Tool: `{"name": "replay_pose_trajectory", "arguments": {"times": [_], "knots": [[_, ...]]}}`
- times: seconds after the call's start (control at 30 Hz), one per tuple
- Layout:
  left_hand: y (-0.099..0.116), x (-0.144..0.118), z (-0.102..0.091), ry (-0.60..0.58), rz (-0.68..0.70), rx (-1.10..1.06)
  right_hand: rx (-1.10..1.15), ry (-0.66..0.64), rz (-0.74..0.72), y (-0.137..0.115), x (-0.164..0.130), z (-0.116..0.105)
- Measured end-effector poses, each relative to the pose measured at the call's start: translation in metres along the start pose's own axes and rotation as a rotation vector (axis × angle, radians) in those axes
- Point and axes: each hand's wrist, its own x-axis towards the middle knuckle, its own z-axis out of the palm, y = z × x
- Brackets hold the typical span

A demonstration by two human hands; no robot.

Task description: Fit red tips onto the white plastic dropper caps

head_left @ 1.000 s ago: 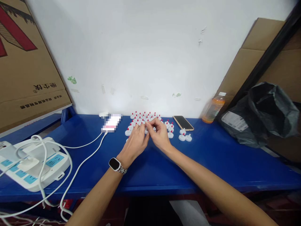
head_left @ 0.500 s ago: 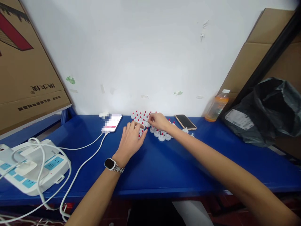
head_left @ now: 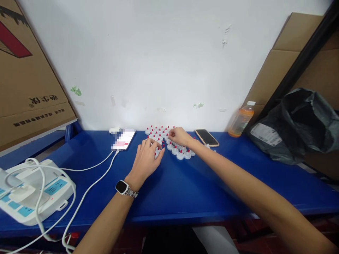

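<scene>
Many small white round caps with red tips [head_left: 180,155] stand in a cluster on the blue table [head_left: 169,190], close to the wall. My left hand [head_left: 146,158], wearing a watch [head_left: 122,187] on its wrist, rests palm down at the cluster's near left side. Its fingers bend over some caps and its thumb stands apart. Over the middle of the cluster is my right hand [head_left: 180,137], with thumb and fingertips pinched together beside a white cap. What sits in that pinch is too small to make out. My right hand and forearm hide some of the caps behind them.
A lit phone [head_left: 125,139] with a charging cable lies left of the caps, and a dark phone [head_left: 207,137] lies right. A power strip [head_left: 37,197] with loose cables takes up the left end. An orange drink bottle [head_left: 241,120] and black plastic bag [head_left: 286,130] are at the right.
The view has shifted slightly. My right hand stays pinched above the cluster, and my left hand keeps its place over the near left caps, with small red tips now showing between the hands.
</scene>
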Motion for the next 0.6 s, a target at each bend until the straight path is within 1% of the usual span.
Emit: {"name": "replay_pose_trajectory", "arguments": {"times": [0.1,0.2,0.27,0.33,0.43,0.5,0.53,0.6], "knots": [[-0.001,0.0,0.002,-0.007,0.009,0.014,-0.047,0.006,0.014,0.001,0.001,-0.002],[-0.001,0.0,0.002,-0.017,0.022,0.007,-0.01,0.056,0.029,-0.003,-0.005,-0.008],[0.0,0.001,0.001,-0.02,0.036,-0.002,0.069,0.119,0.044,-0.004,-0.018,-0.016],[0.005,0.004,0.0,-0.016,0.063,-0.014,0.136,0.194,0.046,0.0,-0.038,-0.025],[0.021,0.013,0.002,-0.034,0.141,-0.063,0.148,0.344,0.072,0.016,-0.078,-0.037],[0.038,0.021,0.008,-0.07,0.208,-0.09,0.124,0.435,0.145,0.032,-0.104,-0.043],[0.047,0.026,0.012,-0.088,0.24,-0.094,0.118,0.458,0.192,0.041,-0.115,-0.045],[0.067,0.035,0.021,-0.114,0.29,-0.087,0.117,0.461,0.281,0.055,-0.134,-0.048]]}}
